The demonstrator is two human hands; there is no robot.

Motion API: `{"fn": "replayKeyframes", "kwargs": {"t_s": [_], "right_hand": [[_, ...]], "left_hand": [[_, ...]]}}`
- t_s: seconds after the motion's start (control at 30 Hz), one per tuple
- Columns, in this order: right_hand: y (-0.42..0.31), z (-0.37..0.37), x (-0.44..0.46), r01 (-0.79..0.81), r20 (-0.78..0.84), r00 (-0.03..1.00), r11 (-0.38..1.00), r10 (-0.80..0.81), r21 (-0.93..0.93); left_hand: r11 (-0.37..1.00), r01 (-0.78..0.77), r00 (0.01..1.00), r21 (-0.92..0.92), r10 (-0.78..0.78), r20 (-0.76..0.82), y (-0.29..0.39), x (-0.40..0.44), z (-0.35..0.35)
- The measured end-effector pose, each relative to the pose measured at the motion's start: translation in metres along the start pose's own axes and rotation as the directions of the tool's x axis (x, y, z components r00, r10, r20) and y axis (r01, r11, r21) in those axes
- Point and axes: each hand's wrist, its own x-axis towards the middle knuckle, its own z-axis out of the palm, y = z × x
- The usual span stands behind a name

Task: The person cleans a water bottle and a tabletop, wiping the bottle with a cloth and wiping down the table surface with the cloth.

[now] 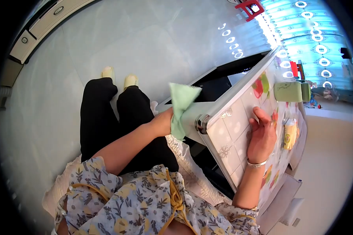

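Observation:
My left hand (162, 122) is closed on a light green cloth (181, 102), bunched at the grip and fanning out above and below it. The cloth is beside the corner of a table (234, 121); I cannot tell whether they touch. Most of the left fingers are hidden behind the cloth. Over the patterned tabletop, my right hand (261, 139) has its fingers loosely bent and apart, with nothing seen in it. A bracelet (257, 163) circles that wrist. Past the right hand lies a yellow and white packet (290, 134).
A green box-like container (288, 91) stands at the table's far side. Under the tabletop are dark open compartments (215, 87). A red stool (250, 9) is near the blue curtain (313, 35). Drawers (47, 17) line the upper left. A sofa (280, 199) sits at lower right.

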Motion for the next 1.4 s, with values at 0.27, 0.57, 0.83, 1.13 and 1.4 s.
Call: {"fn": "replayKeyframes", "kwargs": {"t_s": [0.27,0.57,0.83,1.13,1.4], "right_hand": [[-0.002,0.0,0.001,0.007,-0.007,1.0,1.0,-0.007,-0.005],[-0.006,0.008,0.003,0.014,-0.069,0.997,0.999,-0.016,-0.035],[0.0,0.006,0.003,0.074,-0.01,0.997,0.993,-0.075,-0.09],[-0.055,0.059,0.03,0.415,0.551,0.832,0.728,-0.062,-0.545],[-0.044,0.171,0.126,0.688,0.513,-0.082,0.421,0.855,-0.591]], "left_hand": [[0.703,-0.551,0.626,0.451,0.705,-0.334,0.047,-0.018,0.039],[0.997,-0.083,0.996,-0.009,0.082,-0.023,0.006,0.007,-0.002],[0.796,-0.266,0.895,0.544,0.413,-0.168,0.01,0.009,0.004],[0.891,-0.45,0.867,0.063,0.453,-0.208,0.094,-0.022,0.01],[0.88,-0.46,0.876,0.118,0.471,-0.103,0.051,-0.015,0.027]]}}
